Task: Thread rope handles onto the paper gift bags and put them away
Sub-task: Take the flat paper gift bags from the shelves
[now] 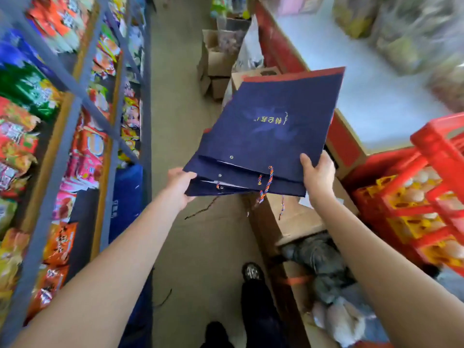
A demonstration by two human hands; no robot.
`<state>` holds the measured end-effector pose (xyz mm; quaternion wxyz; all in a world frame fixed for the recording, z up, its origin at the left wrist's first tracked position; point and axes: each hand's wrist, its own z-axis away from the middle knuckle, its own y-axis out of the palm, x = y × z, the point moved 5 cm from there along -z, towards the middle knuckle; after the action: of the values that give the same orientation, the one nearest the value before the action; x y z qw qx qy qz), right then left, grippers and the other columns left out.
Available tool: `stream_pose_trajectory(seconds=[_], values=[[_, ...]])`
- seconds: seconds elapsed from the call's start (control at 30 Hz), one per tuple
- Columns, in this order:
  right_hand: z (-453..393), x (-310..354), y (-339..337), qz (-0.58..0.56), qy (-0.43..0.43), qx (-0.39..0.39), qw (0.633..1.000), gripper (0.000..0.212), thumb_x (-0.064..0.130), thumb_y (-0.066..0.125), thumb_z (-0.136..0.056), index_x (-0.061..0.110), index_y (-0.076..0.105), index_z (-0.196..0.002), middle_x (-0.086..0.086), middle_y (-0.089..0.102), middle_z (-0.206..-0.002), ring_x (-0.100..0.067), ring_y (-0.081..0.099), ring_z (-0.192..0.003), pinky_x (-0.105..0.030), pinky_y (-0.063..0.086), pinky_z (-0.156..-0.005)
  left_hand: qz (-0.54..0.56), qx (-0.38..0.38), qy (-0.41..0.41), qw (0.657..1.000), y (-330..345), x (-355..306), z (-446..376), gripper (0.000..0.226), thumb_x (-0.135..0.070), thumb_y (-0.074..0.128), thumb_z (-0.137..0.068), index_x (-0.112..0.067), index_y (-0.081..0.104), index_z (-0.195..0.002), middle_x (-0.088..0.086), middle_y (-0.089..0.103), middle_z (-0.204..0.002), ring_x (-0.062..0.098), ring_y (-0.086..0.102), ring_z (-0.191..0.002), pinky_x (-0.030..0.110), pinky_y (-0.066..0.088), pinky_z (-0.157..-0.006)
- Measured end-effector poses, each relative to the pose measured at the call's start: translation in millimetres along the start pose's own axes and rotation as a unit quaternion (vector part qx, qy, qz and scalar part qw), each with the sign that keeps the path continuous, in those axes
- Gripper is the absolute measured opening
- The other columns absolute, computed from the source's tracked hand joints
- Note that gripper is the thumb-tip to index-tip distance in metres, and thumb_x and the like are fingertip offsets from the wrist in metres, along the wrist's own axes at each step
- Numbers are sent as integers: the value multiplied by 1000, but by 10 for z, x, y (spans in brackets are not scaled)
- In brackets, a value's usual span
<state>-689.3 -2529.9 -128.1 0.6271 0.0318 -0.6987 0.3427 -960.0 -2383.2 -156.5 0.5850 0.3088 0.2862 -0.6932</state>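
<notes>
The person stands in a narrow shop aisle, both bare arms stretched forward, holding a small stack of flat navy gift bags (271, 131) out in the air above the floor (175, 121). The left hand (179, 187) has its grip closed on the near left corner of the stack, thumb on top and fingers tucked beneath. The right hand (319, 174) grips the near right edge, thumb lying on the top bag and the fingers hidden underneath. The bags tilt up and away from the person, with gold lettering on the top face and a red band along the far edge.

At the near, open ends of the bags I can see metal eyelets (231, 157), and a multicoloured twisted rope handle (266, 184) hangs down from one of them, its ends dangling over a cardboard box (296, 219) below.

To the left runs a metal shelf rack (70, 126) packed with bright snack packets. To the right sits a counter (364, 91) with a red edge, and nearer, red plastic crates (426, 192) holding eggs in yellow trays. The person's dark shoe (252, 272) shows on the floor below.
</notes>
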Motion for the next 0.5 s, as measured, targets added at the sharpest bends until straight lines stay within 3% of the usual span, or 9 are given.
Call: stream_pose_trajectory(seconds=[0.07, 0.13, 0.23, 0.37, 0.43, 0.5], values=[[-279, -98, -169, -20, 33, -50, 998, 28, 17, 55, -92, 3, 57, -115, -14, 63, -114, -28, 57, -105, -31, 42, -86, -14, 29, 53, 998, 458, -293, -195, 25, 8, 45, -83, -14, 53, -94, 13, 57, -97, 24, 55, -81, 27, 44, -59], [-587, -253, -309, -47, 56, -95, 993, 28, 17, 55, -92, 2, 56, -115, -15, 62, -115, -31, 57, -107, -33, 43, -89, -11, 43, 74, 996, 969, -540, -352, 39, 9, 41, -84, -19, 48, -109, 9, 55, -107, 24, 54, -89, 26, 45, -61], [-1001, -526, -491, -60, 105, -156, 980, 35, 19, 54, -93, 0, 53, -122, -16, 59, -121, -31, 54, -113, -37, 42, -96, -3, 87, 88, 992, 1803, -827, -537, 47, 11, 33, -85, -28, 43, -110, 2, 52, -108, 17, 53, -84, 25, 43, -60], [-1286, -892, -580, -140, 179, -232, 946, 43, 24, 53, -95, 6, 45, -133, -9, 54, -132, -23, 49, -122, -19, 33, -97, 13, 131, 127, 983, 2748, -1092, -752, 50, 9, 34, -87, -25, 41, -122, -6, 52, -106, 10, 54, -82, 23, 47, -55], [-1391, -1066, -470, -146, 221, -209, 941, 51, 29, 52, -95, 4, 37, -137, -9, 48, -138, -24, 45, -127, -23, 33, -101, 19, 159, 123, 979, 3163, -1059, -878, 67, 10, 40, -87, -27, 25, -141, -2, 46, -124, 11, 55, -90, 26, 49, -65], [-1496, -1188, -290, -185, 257, -134, 939, 49, 28, 58, -92, 7, 35, -130, -8, 50, -132, -28, 51, -120, -32, 47, -92, -30, 217, 90, 972, 3526, -832, -906, 79, 9, 42, -87, -30, 9, -147, -2, 43, -136, 15, 55, -98, 30, 50, -78]])
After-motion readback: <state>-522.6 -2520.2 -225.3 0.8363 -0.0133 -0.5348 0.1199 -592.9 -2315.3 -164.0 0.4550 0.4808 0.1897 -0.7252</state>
